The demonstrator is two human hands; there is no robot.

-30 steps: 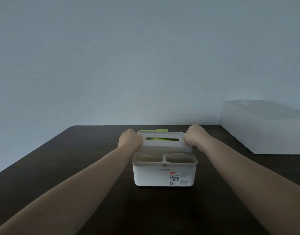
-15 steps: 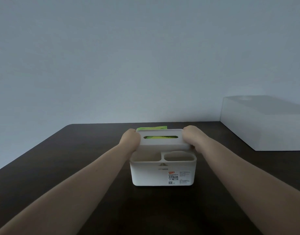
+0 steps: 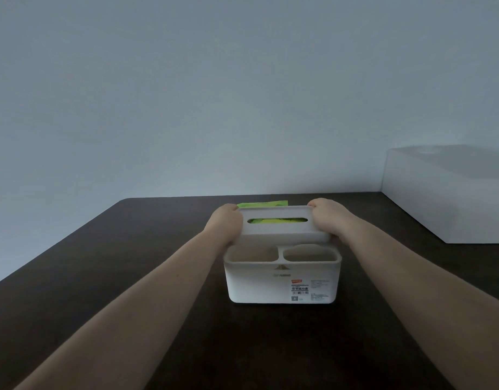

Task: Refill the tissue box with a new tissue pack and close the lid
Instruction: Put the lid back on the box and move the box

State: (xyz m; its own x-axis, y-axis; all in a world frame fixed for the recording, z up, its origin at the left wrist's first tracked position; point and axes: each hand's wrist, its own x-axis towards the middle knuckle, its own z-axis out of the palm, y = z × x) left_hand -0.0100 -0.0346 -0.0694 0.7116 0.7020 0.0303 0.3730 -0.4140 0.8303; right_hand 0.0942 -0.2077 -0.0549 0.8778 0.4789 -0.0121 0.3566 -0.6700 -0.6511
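Dark wood table (image 3: 101, 277) carries a white tissue box (image 3: 282, 280) near its middle. At the slotted lid's (image 3: 282, 230) left end the left hand (image 3: 224, 225) is clamped; green tissue pack (image 3: 263, 204) shows above and through the slot. The right hand (image 3: 328, 216) is clamped on the right end. A white box (image 3: 451, 198) sits far right.

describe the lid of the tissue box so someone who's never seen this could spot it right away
On the dark table stands a white organizer box. Its lid is the white panel above the back, between both hands, the only part with a long slot showing green.
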